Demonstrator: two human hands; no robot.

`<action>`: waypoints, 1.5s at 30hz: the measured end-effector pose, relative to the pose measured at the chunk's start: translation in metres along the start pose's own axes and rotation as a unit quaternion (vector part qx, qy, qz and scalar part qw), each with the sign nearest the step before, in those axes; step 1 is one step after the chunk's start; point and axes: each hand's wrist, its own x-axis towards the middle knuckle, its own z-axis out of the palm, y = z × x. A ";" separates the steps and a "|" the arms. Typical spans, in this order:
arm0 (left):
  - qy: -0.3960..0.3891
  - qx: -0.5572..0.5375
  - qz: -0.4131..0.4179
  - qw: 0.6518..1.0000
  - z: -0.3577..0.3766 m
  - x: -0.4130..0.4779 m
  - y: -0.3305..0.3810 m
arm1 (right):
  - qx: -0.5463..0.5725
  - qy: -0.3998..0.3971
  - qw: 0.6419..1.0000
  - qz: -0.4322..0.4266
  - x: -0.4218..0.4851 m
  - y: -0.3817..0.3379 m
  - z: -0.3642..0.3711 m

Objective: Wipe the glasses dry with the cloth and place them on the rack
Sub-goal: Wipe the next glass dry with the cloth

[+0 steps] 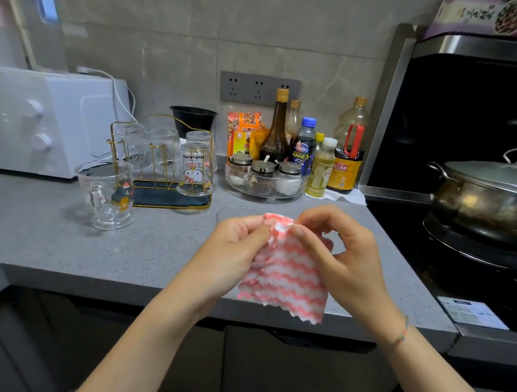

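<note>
A: Pink-and-white cloth point(285, 276): who has it?
B: Both. The left hand point(236, 246) and the right hand point(344, 255) each pinch its top edge between thumb and fingertips. It hangs above the counter's point(66, 244) front edge.
A: And the glasses?
B: Several stand upside down on the gold rack point(161, 187), towards the counter's back edge. A mug point(106, 192) stands upright just beside the rack's front left corner. Another rim point(235, 211) shows just behind the hands.

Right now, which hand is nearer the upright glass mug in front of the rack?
Left. The left hand pinches the cloth at its top edge, right of the mug; the right hand pinches the same edge farther right, beyond the left hand.
</note>
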 end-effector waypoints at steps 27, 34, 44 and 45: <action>0.122 0.224 0.173 0.951 0.008 0.019 -0.044 | 0.617 0.211 0.628 0.425 -0.030 0.021 0.047; 0.188 0.278 0.017 0.942 -0.036 0.039 -0.088 | 0.591 0.204 0.623 0.471 -0.023 0.029 0.048; 0.164 0.207 -0.037 0.964 -0.050 0.058 -0.107 | 0.558 0.191 0.648 0.481 -0.028 0.041 0.050; 0.151 0.207 -0.040 0.966 -0.051 0.059 -0.105 | 0.553 0.191 0.652 0.483 -0.029 0.041 0.049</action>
